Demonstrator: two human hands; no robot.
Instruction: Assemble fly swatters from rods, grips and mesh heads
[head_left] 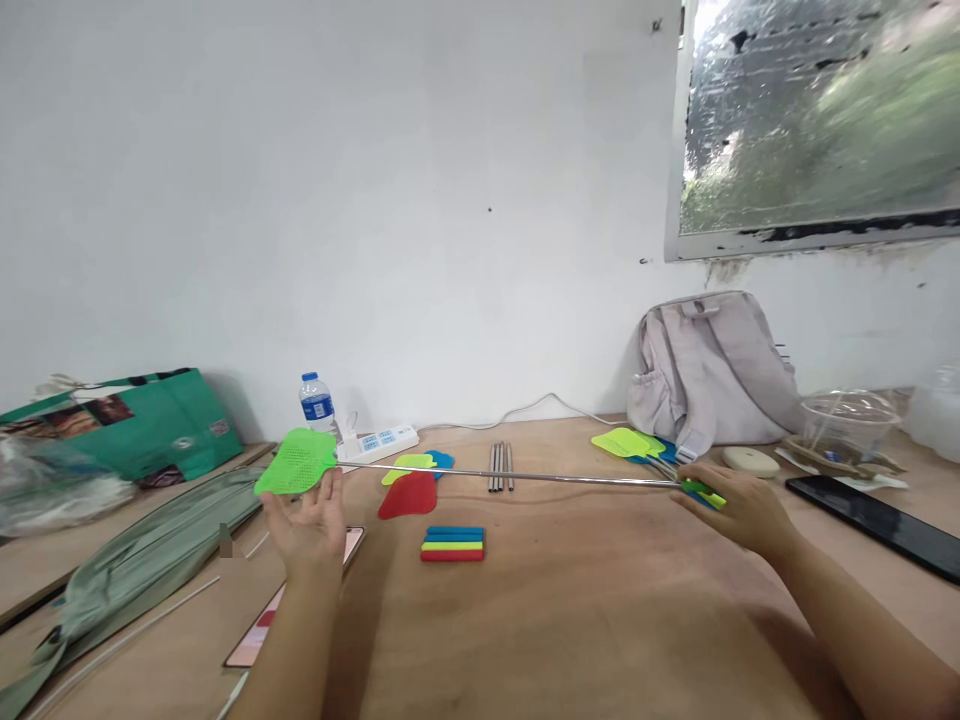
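A green fly swatter (pixel 298 462) with a long, drawn-out metal rod stretches across the table between my hands. My left hand (pixel 309 525) is palm up beneath the swatter's head, its thumb and fingers holding the lower edge near the neck. At the far end, my right hand (pixel 735 508) is closed round the handle, where green and blue ends show by the fingers. Beside that hand lie more swatters with yellow-green (pixel 626 442) and blue heads. A red swatter head (pixel 409 495) lies mid-table with yellow and blue ones behind it.
Several coloured handle tubes (pixel 453 543) and metal rods (pixel 501 467) lie mid-table. A phone (pixel 345 550) is by my left arm, a black phone (pixel 877 520) at right. A power strip (pixel 382 441), water bottle (pixel 317 402), backpack (pixel 709 370) and green bag (pixel 169 420) stand along the wall.
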